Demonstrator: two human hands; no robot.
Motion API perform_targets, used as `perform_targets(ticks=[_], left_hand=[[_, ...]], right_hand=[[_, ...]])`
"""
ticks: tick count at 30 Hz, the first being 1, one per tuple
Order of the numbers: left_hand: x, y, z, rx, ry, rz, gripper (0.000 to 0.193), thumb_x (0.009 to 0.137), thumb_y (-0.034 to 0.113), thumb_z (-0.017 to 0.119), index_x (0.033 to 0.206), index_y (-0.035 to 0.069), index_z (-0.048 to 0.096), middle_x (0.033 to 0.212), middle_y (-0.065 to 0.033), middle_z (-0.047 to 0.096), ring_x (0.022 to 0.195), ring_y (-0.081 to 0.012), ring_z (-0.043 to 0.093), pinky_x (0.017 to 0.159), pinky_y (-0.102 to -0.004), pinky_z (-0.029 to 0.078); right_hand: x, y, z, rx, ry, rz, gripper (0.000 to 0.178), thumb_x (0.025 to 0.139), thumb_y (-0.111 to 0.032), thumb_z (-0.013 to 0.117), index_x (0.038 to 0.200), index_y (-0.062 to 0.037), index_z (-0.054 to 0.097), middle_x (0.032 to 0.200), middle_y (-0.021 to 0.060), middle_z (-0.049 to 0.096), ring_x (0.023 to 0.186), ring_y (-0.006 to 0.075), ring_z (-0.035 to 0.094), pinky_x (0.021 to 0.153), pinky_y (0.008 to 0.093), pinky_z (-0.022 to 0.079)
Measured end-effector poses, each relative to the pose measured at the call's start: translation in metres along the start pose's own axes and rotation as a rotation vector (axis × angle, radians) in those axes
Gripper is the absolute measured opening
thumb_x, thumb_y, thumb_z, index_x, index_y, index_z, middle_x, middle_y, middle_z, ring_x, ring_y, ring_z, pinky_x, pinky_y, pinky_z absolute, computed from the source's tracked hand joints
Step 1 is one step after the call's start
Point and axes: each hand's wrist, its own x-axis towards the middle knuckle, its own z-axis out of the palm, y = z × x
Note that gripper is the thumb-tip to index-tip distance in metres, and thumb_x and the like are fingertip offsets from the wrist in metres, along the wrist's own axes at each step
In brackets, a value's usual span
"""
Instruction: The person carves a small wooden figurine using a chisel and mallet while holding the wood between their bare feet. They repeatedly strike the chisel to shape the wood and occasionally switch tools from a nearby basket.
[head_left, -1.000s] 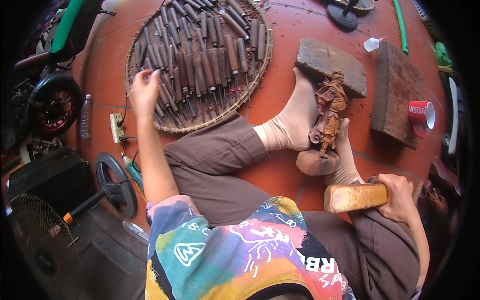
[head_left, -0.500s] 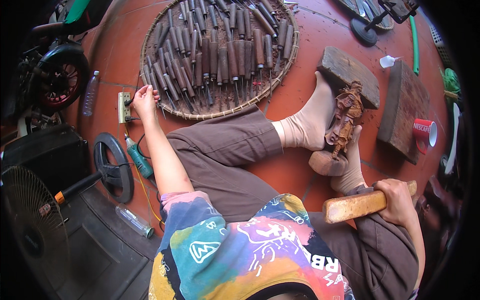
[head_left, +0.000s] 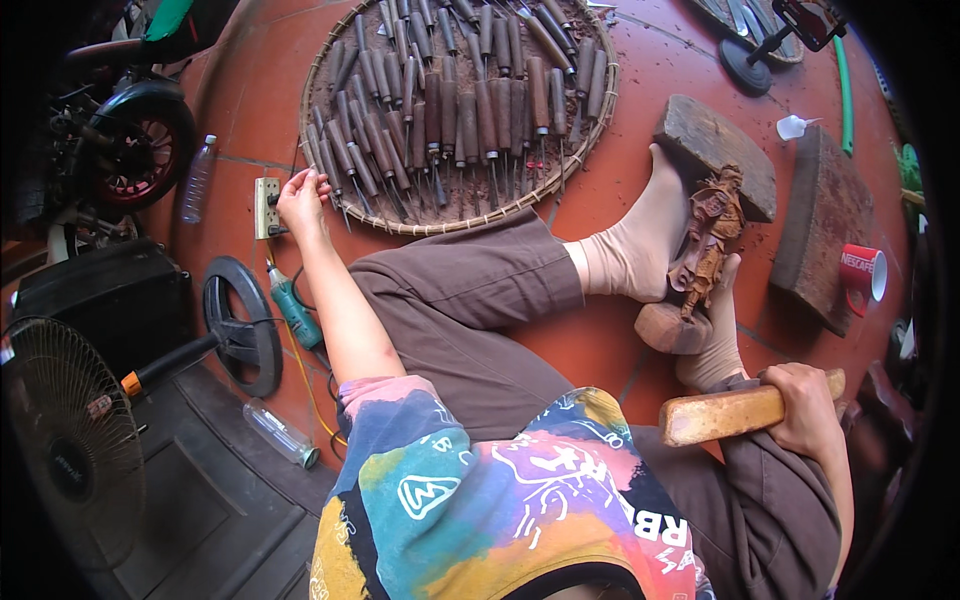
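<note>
My right hand [head_left: 803, 408] grips a flat, worn wooden mallet [head_left: 722, 414], resting over my right thigh. At the left rim of a round woven tray [head_left: 420, 229], my left hand [head_left: 304, 200] has its fingers bent and drawn together; whatever they hold, if anything, is hidden. Rows of chisels [head_left: 487, 115] with dark wooden handles fill that tray. A carved brown wooden figure [head_left: 712, 235] leans between my feet, its rounded base [head_left: 672, 329] toward me and its top against a wooden block [head_left: 715, 155].
Beside my left forearm lie a power strip [head_left: 266, 208] and a green power tool [head_left: 294, 312] with cords. A fan [head_left: 70, 450] and a motorbike wheel [head_left: 140, 155] stand left. On the right, a red cup [head_left: 860, 277] sits by a thick wooden slab [head_left: 822, 230].
The whole view has shifted slightly to the right. My left hand stays by the tray's rim with nearly the same finger shape. The mallet remains in my right hand.
</note>
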Motion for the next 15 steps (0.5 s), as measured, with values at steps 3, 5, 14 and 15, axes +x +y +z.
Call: perform_targets(ticks=[3, 5, 14, 15], left_hand=[[0.0, 0.001, -0.002, -0.004, 0.021, -0.023, 0.013, 0.092, 0.011, 0.069, 0.101, 0.001, 0.066, 0.086, -0.0104, 0.074, 0.062, -0.0107, 0.067, 0.05, -0.0192, 0.049], [-0.001, 0.002, -0.001, -0.012, 0.016, -0.032, 0.013, 0.092, 0.011, 0.069, 0.101, 0.002, 0.066, 0.086, -0.0102, 0.074, 0.062, -0.0105, 0.067, 0.05, -0.019, 0.049], [0.007, -0.002, -0.008, 0.029, 0.003, -0.034, 0.016, 0.092, 0.015, 0.07, 0.104, 0.004, 0.068, 0.087, -0.008, 0.075, 0.065, -0.0101, 0.068, 0.054, -0.0194, 0.05], [0.006, -0.001, -0.005, 0.031, -0.001, -0.037, 0.016, 0.092, 0.015, 0.07, 0.103, 0.004, 0.068, 0.087, -0.008, 0.075, 0.065, -0.01, 0.068, 0.054, -0.0194, 0.05]], right_hand=[[-0.004, 0.002, 0.001, 0.004, 0.01, 0.003, 0.021, 0.06, -0.006, 0.069, 0.078, -0.0025, 0.058, 0.077, 0.0165, 0.061, 0.08, 0.0387, 0.061, 0.072, 0.0459, 0.046], [-0.004, 0.003, 0.001, 0.004, 0.016, 0.009, 0.021, 0.06, -0.006, 0.069, 0.078, -0.0025, 0.058, 0.077, 0.0164, 0.061, 0.08, 0.0387, 0.061, 0.072, 0.0458, 0.046], [-0.006, 0.007, 0.001, 0.016, 0.035, 0.006, 0.021, 0.06, -0.007, 0.069, 0.077, -0.0026, 0.058, 0.075, 0.0166, 0.062, 0.077, 0.039, 0.061, 0.07, 0.0458, 0.047], [-0.007, 0.008, 0.001, 0.015, 0.031, 0.006, 0.021, 0.06, -0.007, 0.069, 0.077, -0.0026, 0.057, 0.075, 0.0167, 0.061, 0.077, 0.0391, 0.061, 0.07, 0.0458, 0.047]])
